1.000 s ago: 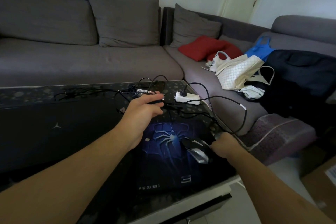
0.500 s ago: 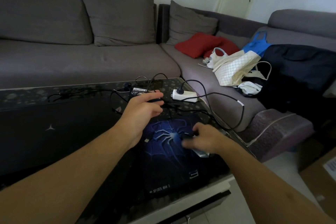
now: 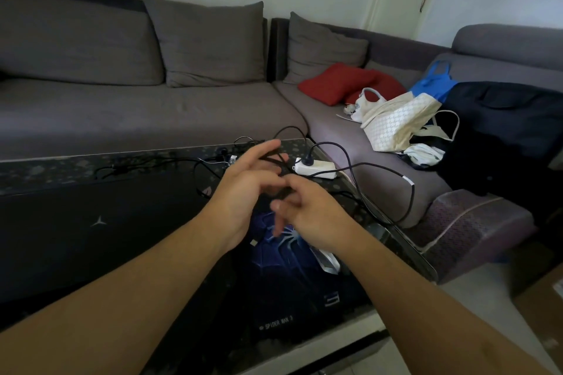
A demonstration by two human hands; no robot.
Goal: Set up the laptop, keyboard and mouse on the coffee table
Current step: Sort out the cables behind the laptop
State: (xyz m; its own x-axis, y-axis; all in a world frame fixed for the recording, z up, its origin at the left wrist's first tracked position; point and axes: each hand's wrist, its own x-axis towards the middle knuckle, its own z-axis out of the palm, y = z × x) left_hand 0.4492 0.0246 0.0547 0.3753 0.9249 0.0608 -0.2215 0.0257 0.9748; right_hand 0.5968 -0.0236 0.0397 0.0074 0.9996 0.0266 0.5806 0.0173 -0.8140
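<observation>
Two bare hands meet above the right half of a dark coffee table, working a tangle of black cable. The left hand has the cable running across its loosely bent fingers; the right hand reaches in beside it with fingers curled at the same strand, though whether it actually pinches the cable cannot be told. Beneath them lies a blue spider-print mouse pad near the table's front right corner, with the mouse on it, partly hidden under the right forearm. A closed black laptop occupies the table's left half. A white power strip sits at the far right corner, one plug in it. Behind, a grey sofa holds red cushions and bags.
</observation>
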